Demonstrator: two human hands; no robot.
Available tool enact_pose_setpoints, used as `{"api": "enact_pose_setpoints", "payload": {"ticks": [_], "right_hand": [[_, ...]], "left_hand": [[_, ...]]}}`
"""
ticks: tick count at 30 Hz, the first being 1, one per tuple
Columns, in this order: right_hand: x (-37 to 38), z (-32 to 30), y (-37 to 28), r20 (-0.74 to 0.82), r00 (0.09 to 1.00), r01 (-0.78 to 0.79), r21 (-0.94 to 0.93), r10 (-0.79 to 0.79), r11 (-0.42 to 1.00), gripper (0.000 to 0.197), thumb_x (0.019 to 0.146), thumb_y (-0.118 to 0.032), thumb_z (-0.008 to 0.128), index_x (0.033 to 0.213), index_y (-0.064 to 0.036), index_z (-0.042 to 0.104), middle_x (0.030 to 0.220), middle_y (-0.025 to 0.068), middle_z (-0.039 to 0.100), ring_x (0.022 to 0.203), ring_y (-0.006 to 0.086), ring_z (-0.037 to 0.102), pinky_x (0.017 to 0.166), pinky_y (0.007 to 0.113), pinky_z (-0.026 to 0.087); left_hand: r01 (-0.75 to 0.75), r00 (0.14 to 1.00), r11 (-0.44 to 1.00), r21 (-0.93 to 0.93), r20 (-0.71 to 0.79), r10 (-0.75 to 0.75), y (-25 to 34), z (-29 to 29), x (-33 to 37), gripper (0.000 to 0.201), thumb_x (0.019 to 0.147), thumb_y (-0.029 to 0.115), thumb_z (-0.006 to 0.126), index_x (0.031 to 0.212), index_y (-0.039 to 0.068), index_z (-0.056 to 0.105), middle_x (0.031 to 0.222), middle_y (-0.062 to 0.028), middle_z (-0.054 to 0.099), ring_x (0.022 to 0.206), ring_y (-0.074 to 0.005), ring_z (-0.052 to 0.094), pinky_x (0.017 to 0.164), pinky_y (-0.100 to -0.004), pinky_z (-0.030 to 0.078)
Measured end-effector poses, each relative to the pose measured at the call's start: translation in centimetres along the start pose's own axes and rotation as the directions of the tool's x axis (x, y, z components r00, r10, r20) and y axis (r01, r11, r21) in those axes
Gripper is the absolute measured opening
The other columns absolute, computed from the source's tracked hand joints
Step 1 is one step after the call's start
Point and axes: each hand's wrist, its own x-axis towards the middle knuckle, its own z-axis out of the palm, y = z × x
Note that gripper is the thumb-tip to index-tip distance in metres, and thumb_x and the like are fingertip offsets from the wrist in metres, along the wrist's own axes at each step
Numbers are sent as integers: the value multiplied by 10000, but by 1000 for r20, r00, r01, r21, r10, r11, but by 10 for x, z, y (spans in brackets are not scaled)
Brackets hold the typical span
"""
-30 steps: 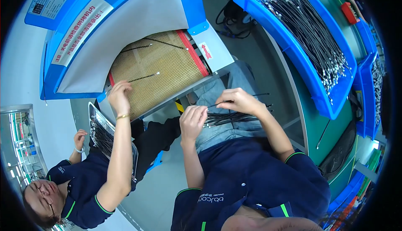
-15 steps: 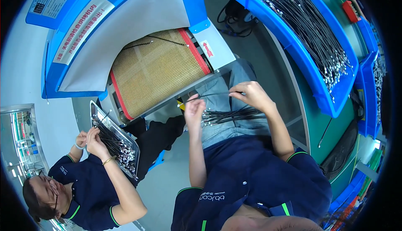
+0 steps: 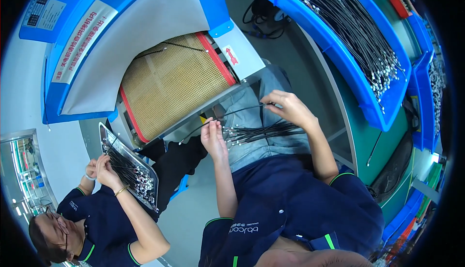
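Note:
A thin black cable (image 3: 240,112) with a pale connector at its far-left end runs slanting through both my hands. My left hand (image 3: 213,137) pinches it partway along, so the connector end sticks out to the left. Closed on the cable near its other end, my right hand (image 3: 289,108) is a little higher and to the right. Just below, a bundle of similar black cables (image 3: 264,133) with whitish connectors lies across my lap, apart from the held one.
Ahead is a blue conveyor machine with a mesh belt (image 3: 169,83) carrying two cables. At right, a blue bin (image 3: 329,49) full of cables stands on a green table (image 3: 334,90). On the left a co-worker handles a cable above a tray (image 3: 156,170) of cables.
More of the cable now sticks out left of my left hand, which has moved slightly left and down. My right hand is slightly higher. The whole view has shifted a little.

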Motion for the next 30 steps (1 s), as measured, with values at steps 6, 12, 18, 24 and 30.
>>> {"api": "enact_pose_setpoints", "payload": {"ticks": [6, 12, 18, 24, 30], "right_hand": [[0, 6, 3, -120, 982, 135, -70, -143, 988, 166, 779, -19, 670, 941, -24, 637, 885, 98, 640, 837, 282, 635, 736, 361, 518], [2, 11, 6, -224, 925, 283, -136, -308, 949, 160, 748, -20, 697, 899, -33, 644, 838, 64, 643, 764, 234, 628, 680, 328, 521], [0, 13, 9, -246, 924, 260, -160, -293, 952, 138, 748, -52, 719, 872, -27, 664, 814, 63, 654, 723, 224, 624, 646, 323, 517], [-1, 14, 11, -239, 934, 255, -76, -266, 964, 114, 769, -69, 721, 859, -20, 673, 802, 70, 659, 718, 225, 621, 651, 331, 511], [-3, 12, 13, -191, 963, 190, -4, -188, 982, 103, 773, -72, 723, 845, -17, 675, 771, 79, 647, 709, 234, 611, 645, 334, 499]], "left_hand": [[-31, 999, 1000, 7, -29, 31, 3, -3, 0, 159, 937, 44, 579, 1077, -30, 599, 934, -77, 628, 842, -123, 617, 788, -229, 526], [-23, 999, 1000, 17, -32, 23, 4, -2, -1, 160, 941, 59, 579, 1073, -31, 596, 934, -82, 627, 838, -122, 615, 779, -227, 523], [-34, 999, 999, 7, -23, 34, 4, -1, -2, 159, 943, 62, 577, 1072, -29, 597, 936, -87, 630, 833, -121, 616, 778, -227, 524], [-48, 999, 999, 1, -4, 48, 7, -2, -1, 156, 944, 58, 575, 1072, -27, 599, 930, -84, 635, 833, -119, 618, 775, -225, 523], [-46, 999, 999, 18, 3, 46, 6, -3, -2, 160, 941, 57, 578, 1074, -28, 603, 932, -86, 643, 831, -120, 621, 772, -227, 523]]}}
